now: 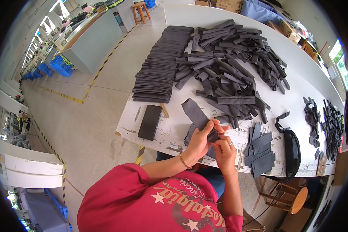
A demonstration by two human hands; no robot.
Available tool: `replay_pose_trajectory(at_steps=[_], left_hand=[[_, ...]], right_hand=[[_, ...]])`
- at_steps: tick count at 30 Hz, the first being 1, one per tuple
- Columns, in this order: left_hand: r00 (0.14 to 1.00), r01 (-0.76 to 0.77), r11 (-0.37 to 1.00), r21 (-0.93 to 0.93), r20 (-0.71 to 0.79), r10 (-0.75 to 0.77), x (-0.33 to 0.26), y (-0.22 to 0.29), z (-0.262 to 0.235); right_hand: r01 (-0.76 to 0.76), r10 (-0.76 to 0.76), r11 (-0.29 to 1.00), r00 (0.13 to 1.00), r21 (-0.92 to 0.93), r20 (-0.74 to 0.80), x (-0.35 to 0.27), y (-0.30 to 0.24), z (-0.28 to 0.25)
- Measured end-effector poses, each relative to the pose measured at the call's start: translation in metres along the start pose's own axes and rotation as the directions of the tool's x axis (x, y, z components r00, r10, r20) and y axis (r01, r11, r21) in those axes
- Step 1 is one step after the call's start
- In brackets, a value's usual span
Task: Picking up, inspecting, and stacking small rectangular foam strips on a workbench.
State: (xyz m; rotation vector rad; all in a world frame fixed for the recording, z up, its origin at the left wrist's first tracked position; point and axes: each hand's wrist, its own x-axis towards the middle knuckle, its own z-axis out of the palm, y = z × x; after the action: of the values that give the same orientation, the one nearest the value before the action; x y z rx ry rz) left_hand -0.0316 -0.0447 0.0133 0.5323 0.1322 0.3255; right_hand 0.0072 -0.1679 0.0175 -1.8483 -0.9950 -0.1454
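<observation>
Near the front edge of the white table [127,116], I hold a dark grey fabric strip [195,113] in both hands. My left hand [200,142] is closed around its lower part, thumb pointing up. The strip's wide far end sticks out up and to the left. My right hand [225,151], with a ring on one finger, pinches the near end, where the cloth looks curled or folded over. The fingertips of both hands nearly meet there, hiding part of the fold. More dark cloth [189,133] lies partly hidden beside my left hand.
Beyond my hands lies a heap of rolled dark fabric tubes [236,99]; left of it, a long row of stacked flat pieces [160,58]. A black phone-like slab [150,122] sits at left. Flat pieces [263,150], a black mesh pouch [292,154] and small scraps [312,120] lie rightward.
</observation>
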Motion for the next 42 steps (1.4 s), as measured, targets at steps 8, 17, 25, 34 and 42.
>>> replay_pose_trajectory(at_steps=[8, 17, 25, 34, 42], left_hand=[[1.0, -0.006, 0.997, 0.081, -0.025, 0.008, 0.011, 0.004, 0.001], [0.98, -0.09, 0.985, 0.144, 0.189, 0.062, 0.013, 0.02, 0.001], [0.976, -0.039, 0.986, 0.159, -0.205, 0.072, 0.024, 0.044, -0.027], [0.95, -0.019, 0.977, 0.215, -0.301, 0.084, 0.022, 0.037, -0.036], [0.954, 0.184, 0.892, 0.413, -0.293, -0.061, 0.027, 0.045, -0.045]], right_hand=[[-0.355, 0.477, 0.752, 0.874, 0.555, -0.088, 0.001, -0.001, 0.026], [-0.422, 0.715, 0.379, 0.699, 0.823, 0.029, 0.013, -0.035, -0.003], [-0.41, 0.61, 0.68, 0.777, 0.608, -0.158, -0.006, -0.001, -0.002], [-0.537, 0.667, 0.509, 0.74, 0.673, 0.087, -0.019, 0.015, -0.003], [-0.539, 0.764, 0.375, 0.64, 0.754, 0.078, -0.027, 0.033, -0.013]])
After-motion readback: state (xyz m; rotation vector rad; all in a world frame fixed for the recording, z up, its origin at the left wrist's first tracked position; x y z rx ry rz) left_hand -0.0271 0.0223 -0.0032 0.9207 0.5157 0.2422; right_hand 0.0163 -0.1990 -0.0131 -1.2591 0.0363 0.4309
